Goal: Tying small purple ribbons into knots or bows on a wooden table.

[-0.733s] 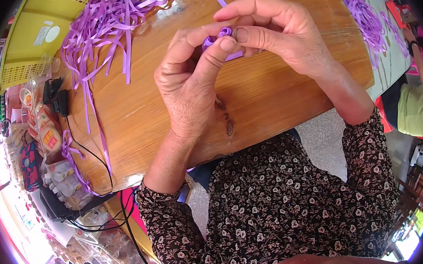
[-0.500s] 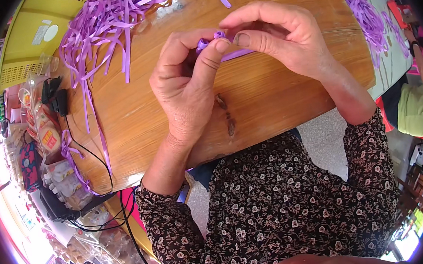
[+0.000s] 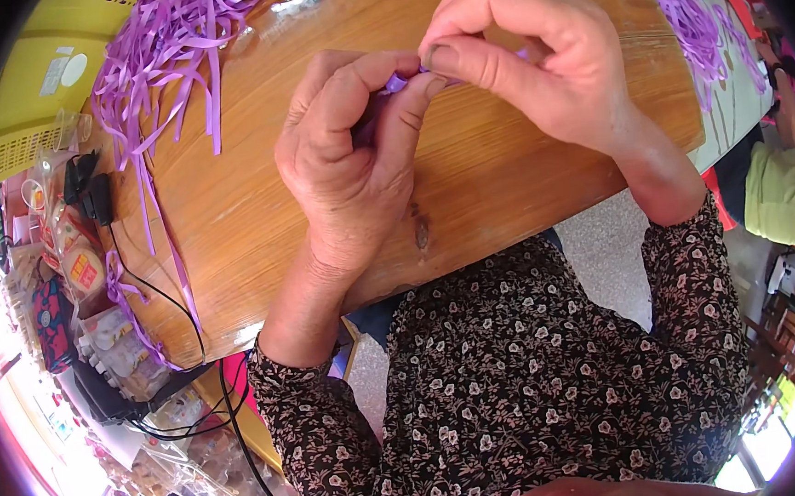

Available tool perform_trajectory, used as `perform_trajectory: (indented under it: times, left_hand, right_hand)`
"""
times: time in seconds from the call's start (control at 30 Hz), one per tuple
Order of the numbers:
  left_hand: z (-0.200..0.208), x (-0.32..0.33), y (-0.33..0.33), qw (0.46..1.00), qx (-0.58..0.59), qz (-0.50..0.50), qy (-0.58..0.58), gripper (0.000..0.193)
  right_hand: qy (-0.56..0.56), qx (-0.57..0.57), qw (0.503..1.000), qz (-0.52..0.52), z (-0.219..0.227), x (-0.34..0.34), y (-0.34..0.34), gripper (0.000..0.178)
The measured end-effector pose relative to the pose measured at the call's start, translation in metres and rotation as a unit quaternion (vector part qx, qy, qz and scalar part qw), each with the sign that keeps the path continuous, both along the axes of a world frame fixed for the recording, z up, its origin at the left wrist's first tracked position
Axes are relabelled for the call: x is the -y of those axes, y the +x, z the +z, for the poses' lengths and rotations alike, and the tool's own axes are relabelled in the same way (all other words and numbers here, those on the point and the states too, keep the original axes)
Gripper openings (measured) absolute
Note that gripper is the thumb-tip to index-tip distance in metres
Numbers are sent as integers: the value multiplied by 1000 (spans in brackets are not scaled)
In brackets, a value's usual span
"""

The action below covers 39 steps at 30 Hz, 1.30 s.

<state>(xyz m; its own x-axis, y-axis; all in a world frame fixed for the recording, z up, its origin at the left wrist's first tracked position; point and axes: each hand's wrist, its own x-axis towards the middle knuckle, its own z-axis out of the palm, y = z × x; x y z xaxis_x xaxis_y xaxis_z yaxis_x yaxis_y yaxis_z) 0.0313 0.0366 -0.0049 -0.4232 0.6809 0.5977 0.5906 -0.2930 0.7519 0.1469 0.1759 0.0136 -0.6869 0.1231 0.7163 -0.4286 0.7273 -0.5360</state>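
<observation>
My left hand [image 3: 348,127] is closed around a purple ribbon [image 3: 394,84], and a small loop of it shows between thumb and forefinger. Just to the right, my right hand [image 3: 527,59] pinches with thumb and forefinger at the same ribbon, its tips meeting those of my left hand. The fingers hide most of the ribbon there. Both hands are held above the wooden table [image 3: 502,162]. A large heap of loose purple ribbons [image 3: 172,56] lies at the far left of the table.
A yellow-green plastic basket [image 3: 36,84] stands at the far left. Bagged goods [image 3: 80,261] and a black cable [image 3: 166,296] are along the left edge. More purple ribbon [image 3: 686,25] lies on a pale table at the right, where another person's arm [image 3: 785,101] shows.
My right hand has closed its thumb and forefinger onto the ribbon at my left fingertips, where they stood slightly apart before. The rolled purple piece is now mostly covered.
</observation>
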Motion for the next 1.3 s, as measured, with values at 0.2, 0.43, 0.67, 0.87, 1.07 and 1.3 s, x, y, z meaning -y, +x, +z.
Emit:
perform_trajectory:
  times: [0.2,0.43,0.67,0.87,1.07,1.3]
  left_hand:
    - [4,2,1,999,22,-21,-16,14]
    - [4,8,-3,983,173,-48,-28,12]
    - [5,11,-2,986,164,-38,-13,13]
    - [1,10,5,991,130,-27,13,11]
    - [6,15,8,983,181,-1,-23,9]
    - [8,14,2,977,208,-32,-28,10]
  right_hand:
    - [59,-131,985,97,-15,-14,-6,6]
    - [-237,133,960,-75,36,32,13,14]
    - [-410,185,890,74,11,32,14,22]
    - [-282,219,934,13,7,27,13,15]
    - [-230,213,950,9,5,29,13,11]
    - [-347,206,912,78,0,25,11,14]
